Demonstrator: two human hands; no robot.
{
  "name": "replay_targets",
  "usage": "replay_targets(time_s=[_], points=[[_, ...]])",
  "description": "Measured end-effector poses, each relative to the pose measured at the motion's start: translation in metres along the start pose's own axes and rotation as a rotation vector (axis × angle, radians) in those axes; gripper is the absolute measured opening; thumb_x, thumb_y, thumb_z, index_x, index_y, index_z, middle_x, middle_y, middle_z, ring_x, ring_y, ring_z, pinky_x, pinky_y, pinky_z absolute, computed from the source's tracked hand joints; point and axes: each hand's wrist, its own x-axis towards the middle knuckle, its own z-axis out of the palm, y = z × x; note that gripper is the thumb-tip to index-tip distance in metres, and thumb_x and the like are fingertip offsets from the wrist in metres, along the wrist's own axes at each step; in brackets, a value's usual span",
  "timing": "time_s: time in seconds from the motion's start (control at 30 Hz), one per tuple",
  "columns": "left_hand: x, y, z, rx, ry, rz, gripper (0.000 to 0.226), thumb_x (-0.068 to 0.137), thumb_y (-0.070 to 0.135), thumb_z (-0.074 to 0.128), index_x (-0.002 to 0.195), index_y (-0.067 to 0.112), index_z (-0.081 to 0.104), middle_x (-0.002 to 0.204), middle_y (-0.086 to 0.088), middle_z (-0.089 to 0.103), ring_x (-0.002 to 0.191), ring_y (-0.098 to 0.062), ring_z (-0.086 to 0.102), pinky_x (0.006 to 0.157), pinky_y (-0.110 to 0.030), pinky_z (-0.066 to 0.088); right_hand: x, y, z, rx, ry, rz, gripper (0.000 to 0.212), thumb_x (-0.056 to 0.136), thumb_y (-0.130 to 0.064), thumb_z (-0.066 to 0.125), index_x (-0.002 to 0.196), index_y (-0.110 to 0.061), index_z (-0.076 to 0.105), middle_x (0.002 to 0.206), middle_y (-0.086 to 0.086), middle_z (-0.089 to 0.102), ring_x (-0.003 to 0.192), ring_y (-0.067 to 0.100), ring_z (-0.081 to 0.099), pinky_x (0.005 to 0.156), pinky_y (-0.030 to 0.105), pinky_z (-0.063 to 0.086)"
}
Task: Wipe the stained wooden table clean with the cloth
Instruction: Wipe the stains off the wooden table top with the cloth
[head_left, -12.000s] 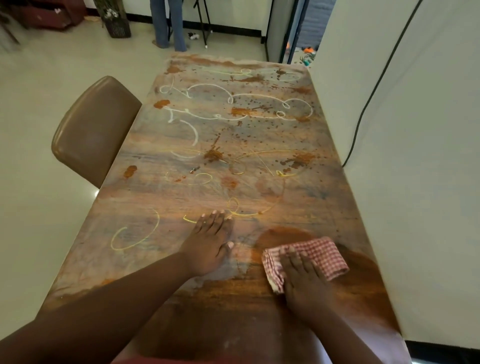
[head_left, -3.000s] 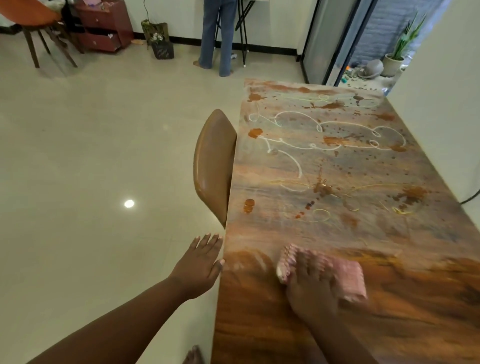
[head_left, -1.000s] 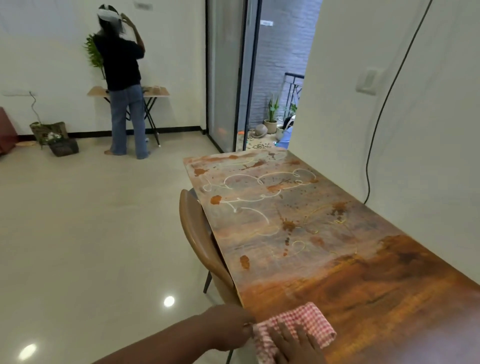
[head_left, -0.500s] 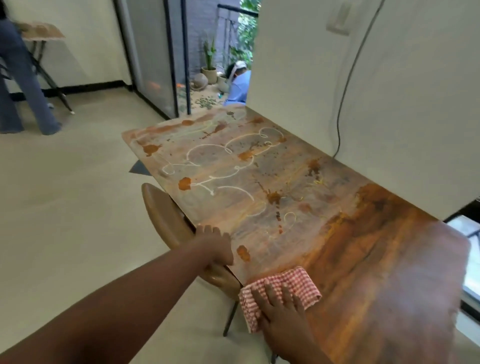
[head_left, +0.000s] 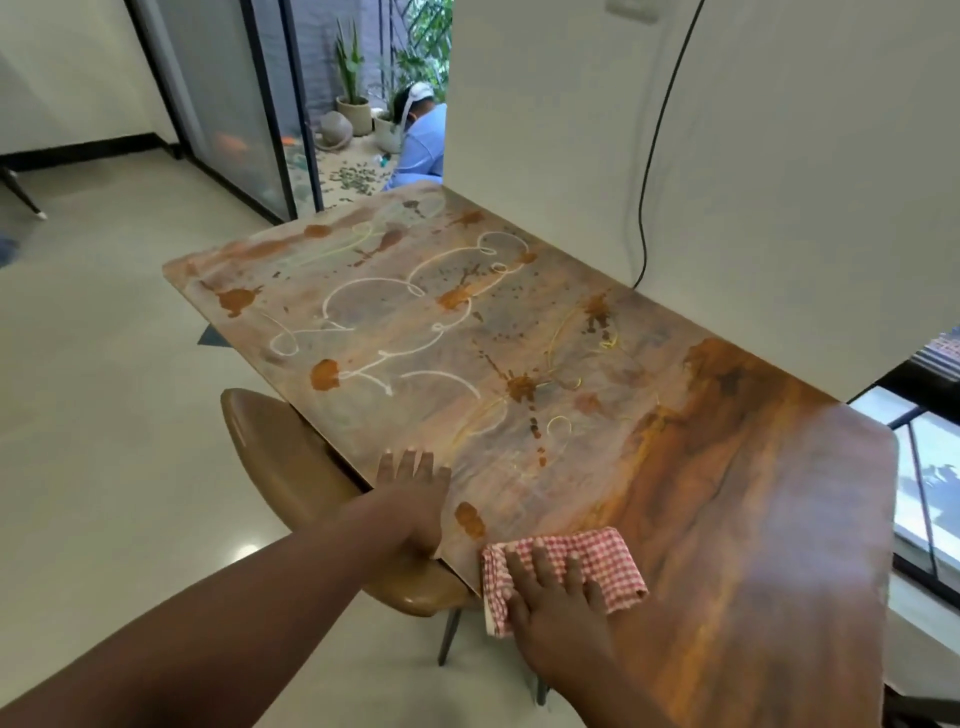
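Observation:
The wooden table (head_left: 753, 519) runs away from me along a white wall. Its near right part is dark, bare wood; the far part carries orange blotches, brown specks and white and yellow squiggles. A folded red-and-white checked cloth (head_left: 597, 556) lies at the table's near left edge, partly hanging over it. My right hand (head_left: 556, 603) presses flat on the cloth, fingers spread. My left hand (head_left: 410, 499) rests flat on the left table edge, just left of an orange blotch (head_left: 470, 519), holding nothing.
A brown padded chair (head_left: 280, 467) is tucked under the table's left side, beneath my left arm. A black cable (head_left: 654, 156) hangs down the wall to the table. A person in blue crouches by plant pots beyond the far end. Open tiled floor lies to the left.
The view has swung further right and down over the table. My right hand and the cloth stay at the near left edge; my left hand has moved from the chair side onto the table edge.

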Motion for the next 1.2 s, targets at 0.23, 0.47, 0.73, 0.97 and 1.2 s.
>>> replay_targets(time_s=[0.23, 0.47, 0.73, 0.97, 1.2], points=[[0.008, -0.01, 0.012, -0.026, 0.048, 0.022, 0.106, 0.084, 0.061, 0.055, 0.153, 0.023, -0.016, 0.16, -0.009, -0.023, 0.145, -0.03, -0.025, 0.112, -0.051, -0.02, 0.049, -0.023, -0.012, 0.006, 0.154, 0.018, 0.06, 0.094, -0.054, 0.026, 0.148, -0.045, 0.001, 0.161, 0.0, 0.001, 0.143, 0.041, -0.004, 0.111, 0.059, -0.003], [0.012, -0.017, 0.002, -0.123, -0.017, -0.065, 0.095, 0.089, 0.066, 0.038, 0.152, 0.023, -0.018, 0.157, -0.007, -0.029, 0.144, -0.029, -0.027, 0.114, -0.051, -0.02, 0.047, -0.007, -0.027, -0.151, 0.057, -0.476, 0.049, 0.085, -0.056, 0.034, 0.134, -0.057, 0.037, 0.146, -0.01, 0.044, 0.132, 0.037, 0.04, 0.109, 0.058, 0.018], [0.024, -0.015, -0.008, -0.156, 0.057, -0.203, 0.067, 0.103, 0.043, 0.023, 0.153, 0.019, -0.014, 0.16, -0.01, -0.023, 0.147, -0.03, -0.021, 0.117, -0.048, -0.012, 0.07, 0.036, -0.046, -0.093, 0.003, -0.353, 0.052, 0.092, -0.06, 0.017, 0.142, -0.056, 0.003, 0.159, -0.008, 0.007, 0.144, 0.04, 0.0, 0.11, 0.059, -0.005], [0.05, -0.023, -0.009, -0.104, 0.122, -0.163, 0.079, 0.097, 0.058, 0.029, 0.154, 0.021, -0.013, 0.16, -0.008, -0.021, 0.147, -0.029, -0.019, 0.118, -0.047, -0.011, 0.083, -0.037, -0.036, -0.184, -0.037, -0.65, 0.056, 0.093, -0.054, 0.018, 0.146, -0.047, 0.001, 0.16, -0.003, -0.004, 0.139, 0.042, -0.021, 0.099, 0.062, -0.028], [0.089, -0.016, -0.017, -0.139, 0.309, -0.06, 0.064, 0.102, 0.049, 0.018, 0.155, 0.02, -0.003, 0.163, -0.007, -0.007, 0.149, -0.025, -0.011, 0.119, -0.043, -0.007, 0.073, 0.049, -0.051, -0.242, -0.015, -0.476, 0.05, 0.079, -0.059, 0.036, 0.128, -0.057, 0.045, 0.137, -0.013, 0.054, 0.121, 0.034, 0.054, 0.108, 0.045, 0.0]])
